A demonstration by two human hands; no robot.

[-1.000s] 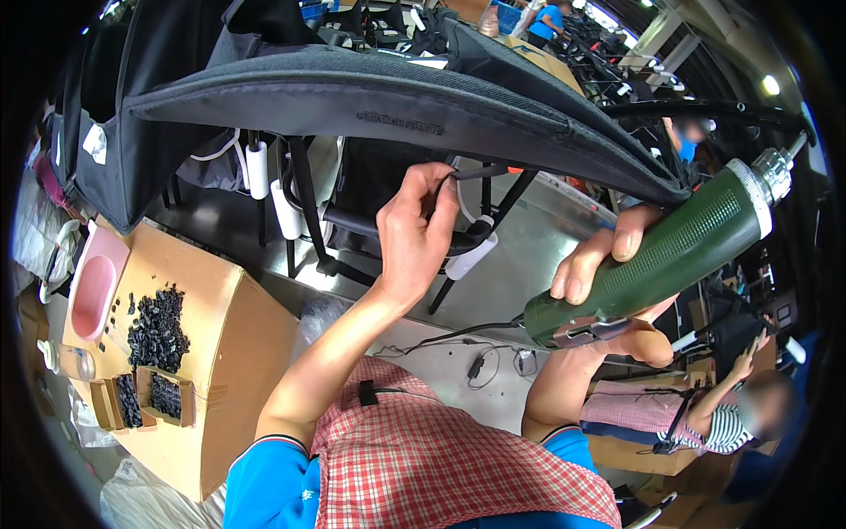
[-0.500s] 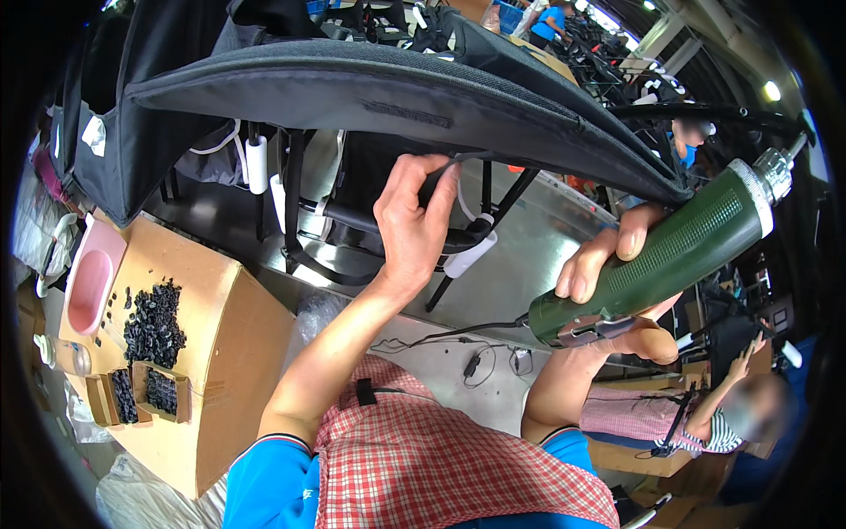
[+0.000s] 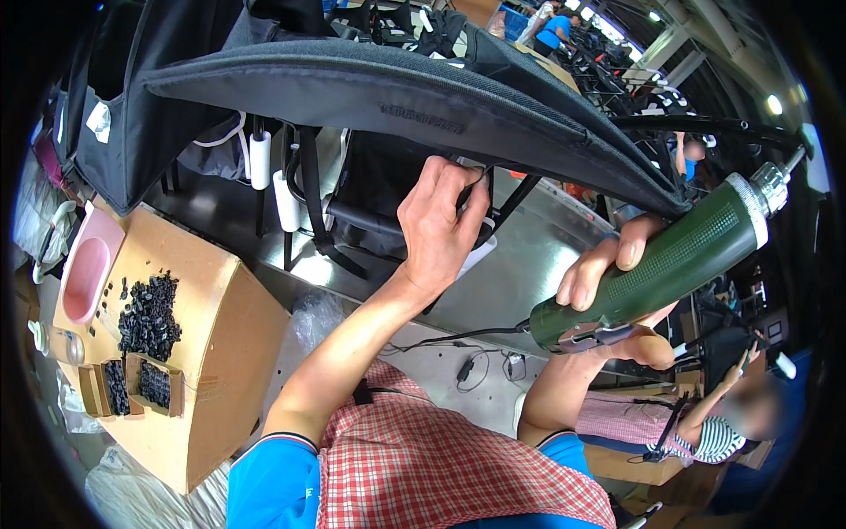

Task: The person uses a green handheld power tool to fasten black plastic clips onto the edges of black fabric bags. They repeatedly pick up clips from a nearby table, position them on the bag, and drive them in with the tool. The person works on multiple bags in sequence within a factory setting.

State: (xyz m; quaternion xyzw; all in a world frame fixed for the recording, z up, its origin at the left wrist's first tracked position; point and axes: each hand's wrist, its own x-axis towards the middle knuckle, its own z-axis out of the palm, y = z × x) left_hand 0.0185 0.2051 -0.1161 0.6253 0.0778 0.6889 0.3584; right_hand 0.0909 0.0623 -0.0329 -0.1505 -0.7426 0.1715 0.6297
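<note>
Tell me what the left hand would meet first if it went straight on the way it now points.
The left hand would probably meet the long black fabric panel, whose lower edge runs just above it in the picture. Depth is unclear from this single view.

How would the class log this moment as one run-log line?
Left hand: pinching black strip below dark fabric panel | Right hand: gripping green power tool | Left side: small black pieces on cardboard box
</note>
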